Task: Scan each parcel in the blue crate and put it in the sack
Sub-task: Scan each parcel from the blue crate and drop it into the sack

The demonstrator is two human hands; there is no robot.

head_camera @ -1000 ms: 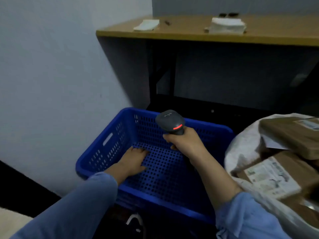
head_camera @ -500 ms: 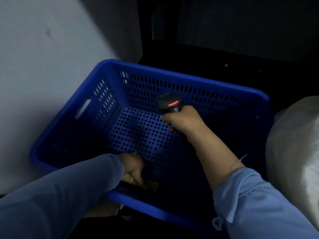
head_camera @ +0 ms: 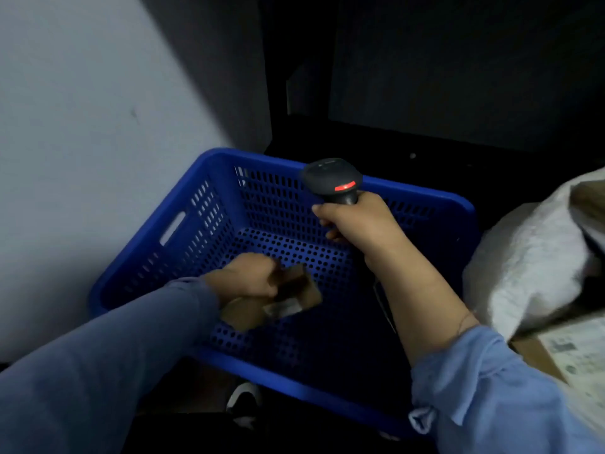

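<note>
The blue perforated crate [head_camera: 203, 204] stands on the floor against the wall. Inside it, my left hand [head_camera: 244, 276] grips a small brown cardboard parcel [head_camera: 294, 296], lifted a little off the crate's bottom and blurred by motion. My right hand [head_camera: 357, 221] holds a black handheld scanner [head_camera: 332, 181] with a red light, above the crate's far side. The white sack [head_camera: 523, 267] sits at the right with brown labelled parcels [head_camera: 563, 352] in it.
A pale wall [head_camera: 98, 126] runs along the left of the crate. Dark space under a table lies behind it. A shoe [head_camera: 242, 398] shows below the crate's near rim.
My left hand moved from the crate's near bottom edge and has raised the small parcel toward the middle. The scanner rose slightly. The view tilted up, bringing the sack's parcels back in sight.
</note>
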